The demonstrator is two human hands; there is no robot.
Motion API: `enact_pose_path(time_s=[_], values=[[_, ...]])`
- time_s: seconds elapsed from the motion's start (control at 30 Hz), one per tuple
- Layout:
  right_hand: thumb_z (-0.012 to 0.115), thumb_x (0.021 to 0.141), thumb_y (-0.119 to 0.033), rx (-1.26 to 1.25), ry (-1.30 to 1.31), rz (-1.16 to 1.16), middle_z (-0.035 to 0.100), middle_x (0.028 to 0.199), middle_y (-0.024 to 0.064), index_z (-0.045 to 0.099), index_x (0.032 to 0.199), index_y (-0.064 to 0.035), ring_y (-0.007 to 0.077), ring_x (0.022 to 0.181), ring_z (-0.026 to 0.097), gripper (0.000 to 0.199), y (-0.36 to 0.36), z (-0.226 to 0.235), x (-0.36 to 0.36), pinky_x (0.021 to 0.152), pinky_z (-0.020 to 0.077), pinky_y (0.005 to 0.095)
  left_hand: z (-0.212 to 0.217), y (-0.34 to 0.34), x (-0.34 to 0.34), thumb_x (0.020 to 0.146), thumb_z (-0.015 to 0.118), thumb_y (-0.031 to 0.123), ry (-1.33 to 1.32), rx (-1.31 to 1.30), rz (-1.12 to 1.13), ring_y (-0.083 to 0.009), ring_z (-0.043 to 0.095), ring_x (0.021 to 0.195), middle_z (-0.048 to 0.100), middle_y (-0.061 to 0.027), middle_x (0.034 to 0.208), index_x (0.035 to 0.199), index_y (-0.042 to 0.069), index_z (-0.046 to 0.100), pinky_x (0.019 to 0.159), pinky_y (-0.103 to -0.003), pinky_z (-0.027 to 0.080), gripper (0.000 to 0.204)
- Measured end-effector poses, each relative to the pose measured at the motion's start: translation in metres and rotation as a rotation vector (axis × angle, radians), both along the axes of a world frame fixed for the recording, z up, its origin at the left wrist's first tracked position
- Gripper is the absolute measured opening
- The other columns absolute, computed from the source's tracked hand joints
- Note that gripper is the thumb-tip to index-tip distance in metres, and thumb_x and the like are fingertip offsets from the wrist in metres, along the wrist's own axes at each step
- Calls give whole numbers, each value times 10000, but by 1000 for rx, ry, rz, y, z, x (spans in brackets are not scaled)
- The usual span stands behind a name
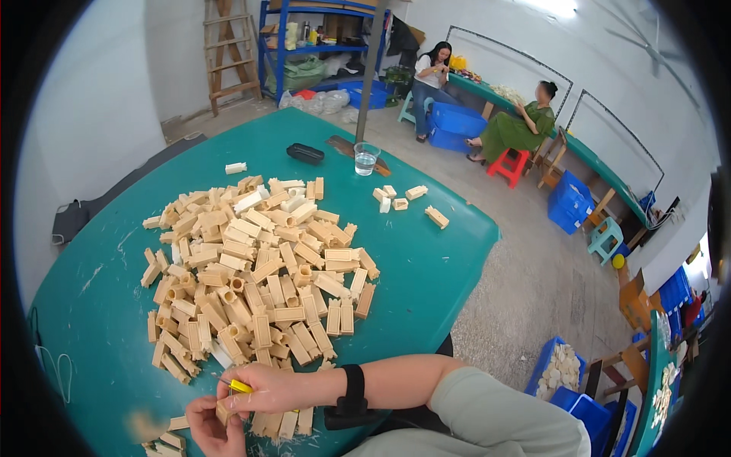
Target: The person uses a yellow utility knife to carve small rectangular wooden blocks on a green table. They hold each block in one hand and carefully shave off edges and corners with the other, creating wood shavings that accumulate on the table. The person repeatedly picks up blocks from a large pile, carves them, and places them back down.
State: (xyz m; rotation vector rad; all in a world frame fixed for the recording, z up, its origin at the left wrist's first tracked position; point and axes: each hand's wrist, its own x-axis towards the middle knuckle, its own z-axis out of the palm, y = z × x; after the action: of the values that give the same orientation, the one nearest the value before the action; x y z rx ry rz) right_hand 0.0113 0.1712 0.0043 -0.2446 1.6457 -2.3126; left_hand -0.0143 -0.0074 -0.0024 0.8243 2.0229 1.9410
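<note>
L hand (205,426) pinches tan block (222,412), prob. to steady it vs. yellow-handled tool (241,386) gripped in R hand (268,387).

Block pile (259,278) on table (415,282) — cup (366,161) behind-right; crate (541,369) far right, seemingly on floor (499,327).

You hold a small beige block-shaped piece (222,413), tilted and partly hidden; just beyond it slants your yellow-handled tool (241,386), thin tip leftward.
</note>
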Motion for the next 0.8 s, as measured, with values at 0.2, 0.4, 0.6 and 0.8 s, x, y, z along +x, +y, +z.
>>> enact_pose_path(time_s=[0.2, 0.4, 0.6, 0.8], values=[[551, 847, -208, 6, 1, -33, 527, 780, 26, 499, 941, -7, 78, 681, 510, 228, 2, 2, 2, 621, 419, 223, 5, 5, 3, 828, 615, 106, 2, 20, 20, -143, 543, 809, 549, -79, 931, 1006, 34, 458, 715, -250, 443, 248], [554, 831, -198, -16, 25, -15, 539, 724, 25, 515, 937, 1, 82, 652, 523, 229, 1, 1, 3, 593, 413, 230, 5, 5, 5, 826, 624, 115, 30, -9, 28, -123, 525, 792, 547, -66, 913, 1012, 49, 461, 698, -236, 433, 256], [563, 817, -190, -52, 1, -36, 561, 742, 37, 518, 938, -7, 84, 643, 525, 225, -2, -18, -6, 580, 407, 221, 1, 9, 2, 829, 623, 120, 64, 4, 43, -110, 494, 742, 522, -37, 843, 997, 58, 458, 665, -231, 416, 243], [572, 806, -205, -25, -30, -2, 559, 700, 30, 518, 960, -32, 72, 579, 495, 238, 4, -5, -1, 486, 362, 210, 7, 12, 7, 834, 621, 138, 44, 1, 41, -110, 481, 721, 514, -31, 815, 981, 57, 465, 648, -233, 401, 230]])
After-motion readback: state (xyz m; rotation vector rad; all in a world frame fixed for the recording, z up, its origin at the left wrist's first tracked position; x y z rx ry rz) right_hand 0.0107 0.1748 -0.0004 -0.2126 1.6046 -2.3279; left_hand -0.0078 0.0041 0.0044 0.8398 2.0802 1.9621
